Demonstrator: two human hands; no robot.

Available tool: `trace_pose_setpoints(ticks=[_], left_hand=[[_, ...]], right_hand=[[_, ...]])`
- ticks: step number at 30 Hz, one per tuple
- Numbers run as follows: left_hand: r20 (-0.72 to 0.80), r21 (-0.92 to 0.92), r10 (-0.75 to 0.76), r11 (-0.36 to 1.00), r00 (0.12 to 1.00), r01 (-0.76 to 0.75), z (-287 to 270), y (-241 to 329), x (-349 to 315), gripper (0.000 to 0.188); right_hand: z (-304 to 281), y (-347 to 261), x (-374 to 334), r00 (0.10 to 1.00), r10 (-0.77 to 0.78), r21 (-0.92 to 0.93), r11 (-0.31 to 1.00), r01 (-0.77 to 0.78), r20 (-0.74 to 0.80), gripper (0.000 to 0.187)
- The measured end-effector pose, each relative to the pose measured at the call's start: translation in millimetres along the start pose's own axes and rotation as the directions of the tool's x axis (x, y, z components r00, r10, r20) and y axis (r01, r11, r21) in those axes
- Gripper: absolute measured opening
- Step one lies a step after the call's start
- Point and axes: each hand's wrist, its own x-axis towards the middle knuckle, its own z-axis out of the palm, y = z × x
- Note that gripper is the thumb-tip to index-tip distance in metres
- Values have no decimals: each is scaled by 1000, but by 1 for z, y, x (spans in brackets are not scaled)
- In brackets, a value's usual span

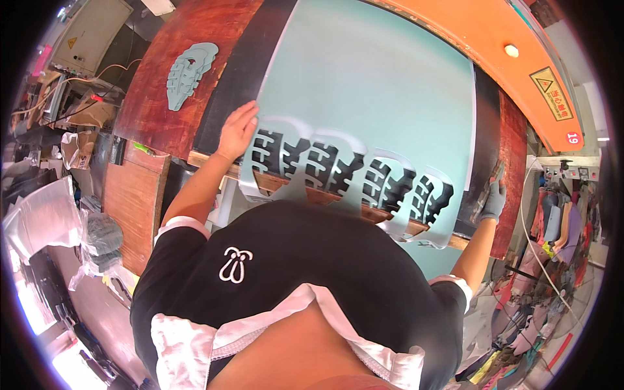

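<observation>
A wide pale-teal sheet (383,84) lies across the black work surface. A row of several shoe-upper-like shapes is cut out along its near part, and its near edge hangs over the table's wooden edge. My left hand (239,130) is bare, its fingers stretched out at the sheet's left edge. On the right, my right hand (495,201) wears a grey glove and is closed around a narrow, metal-looking piece (483,197) beside the sheet's right edge. That piece shows almost edge-on, so its full shape is hidden.
Cut teal pieces (190,75) lie stacked on the red-brown board (146,104) at the left. An orange machine beam (481,39) with a yellow warning label spans the far right. Coloured scraps (552,224) hang at the right, and clear plastic bags (45,214) sit at the left.
</observation>
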Motion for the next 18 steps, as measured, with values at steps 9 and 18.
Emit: trace_pose_setpoints(ticks=[9,18], left_hand=[[-14,-88,78,993,997,-79,2,-14,2,27],[3,-176,91,980,996,-89,0,-19,1,30]], right_hand=[[274,-89,-129,885,-81,-48,992,116,459,76],[489,-102,-182,858,-242,-500,728,469,453,82]])
